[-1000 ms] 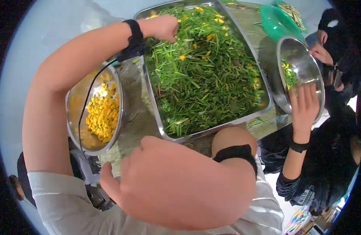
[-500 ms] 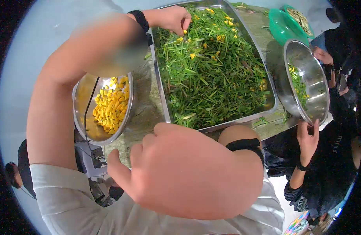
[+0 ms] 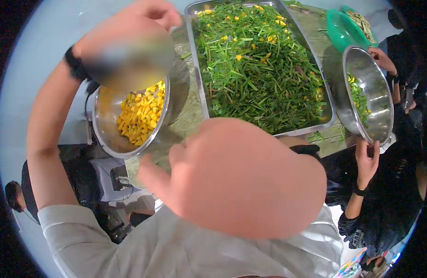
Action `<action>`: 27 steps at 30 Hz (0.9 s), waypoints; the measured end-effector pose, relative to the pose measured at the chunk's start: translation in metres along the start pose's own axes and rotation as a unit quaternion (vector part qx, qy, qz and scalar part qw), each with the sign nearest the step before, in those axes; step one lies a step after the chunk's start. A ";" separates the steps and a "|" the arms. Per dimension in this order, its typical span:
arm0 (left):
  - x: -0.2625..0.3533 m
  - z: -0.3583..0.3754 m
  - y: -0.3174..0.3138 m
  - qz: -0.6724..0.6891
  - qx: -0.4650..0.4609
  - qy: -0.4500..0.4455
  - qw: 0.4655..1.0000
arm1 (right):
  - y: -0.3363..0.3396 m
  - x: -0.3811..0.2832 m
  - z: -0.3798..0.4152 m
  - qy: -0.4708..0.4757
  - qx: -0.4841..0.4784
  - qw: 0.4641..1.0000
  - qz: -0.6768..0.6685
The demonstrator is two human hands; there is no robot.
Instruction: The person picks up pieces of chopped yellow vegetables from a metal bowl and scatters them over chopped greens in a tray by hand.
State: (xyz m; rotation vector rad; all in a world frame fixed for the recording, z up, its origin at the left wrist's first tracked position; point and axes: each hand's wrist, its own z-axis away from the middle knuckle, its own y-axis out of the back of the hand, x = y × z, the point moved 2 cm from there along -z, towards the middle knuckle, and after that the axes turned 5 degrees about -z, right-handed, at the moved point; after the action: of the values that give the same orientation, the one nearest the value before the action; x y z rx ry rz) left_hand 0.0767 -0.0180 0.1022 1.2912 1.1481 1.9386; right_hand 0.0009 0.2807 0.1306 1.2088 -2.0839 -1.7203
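My left hand (image 3: 160, 13) is at the top, left of the metal tray (image 3: 205, 104), beyond the bowl of yellow pieces. Its fingers are curled together, and I cannot make out anything in them. A blurred patch hides the area below it. Chopped green stems and leaves (image 3: 264, 78) fill the tray, with yellow bits scattered over them. Left of the tray stands a steel bowl (image 3: 104, 132) holding cut yellow pieces (image 3: 139, 116). Close to the camera, my right hand (image 3: 241, 180) hovers before the tray's near edge, fingers loosely bent and apart, with nothing visible in it.
At the right, another person's hands (image 3: 367, 162) hold a tilted steel bowl (image 3: 382, 99) with some greens and yellow bits inside. Green plastic baskets (image 3: 341, 32) stand at the far right of the worn table (image 3: 183, 127). A person in dark clothes (image 3: 79, 176) is at the left.
My left hand has moved left from above the tray's far corner, where yellow showed at its fingertips. My right hand has shifted slightly up and right in view. The whole view has shifted a little.
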 end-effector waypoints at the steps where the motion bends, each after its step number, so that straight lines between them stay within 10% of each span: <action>1: -0.001 0.027 0.004 -0.013 -0.020 0.021 1.000 | 0.000 0.000 -0.001 -0.003 -0.009 1.000 -0.001; 8: 0.011 0.104 -0.007 -0.311 -0.027 -0.073 0.947 | -0.009 0.003 -0.009 -0.025 -0.041 0.999 0.013; 13: 0.018 0.011 -0.016 -0.261 0.081 -0.171 0.946 | -0.014 0.011 -0.022 -0.055 -0.088 0.994 -0.021; 15: 0.048 -0.037 -0.015 -0.259 -0.053 -0.123 0.957 | -0.016 0.011 -0.024 -0.058 -0.099 0.993 -0.005; 17: 0.016 -0.093 -0.038 -0.234 -0.006 -0.261 0.936 | -0.017 0.014 -0.024 -0.065 -0.091 0.994 -0.008; 27: -0.024 -0.179 -0.107 -0.308 -0.069 -0.250 0.915 | -0.016 0.027 -0.015 -0.061 -0.028 0.998 -0.017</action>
State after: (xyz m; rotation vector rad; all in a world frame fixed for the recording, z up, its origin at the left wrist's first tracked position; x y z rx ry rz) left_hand -0.0806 -0.0481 -0.0335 1.0838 0.9713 1.1210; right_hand 0.0003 0.2514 0.1122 1.1585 -2.0776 -1.8994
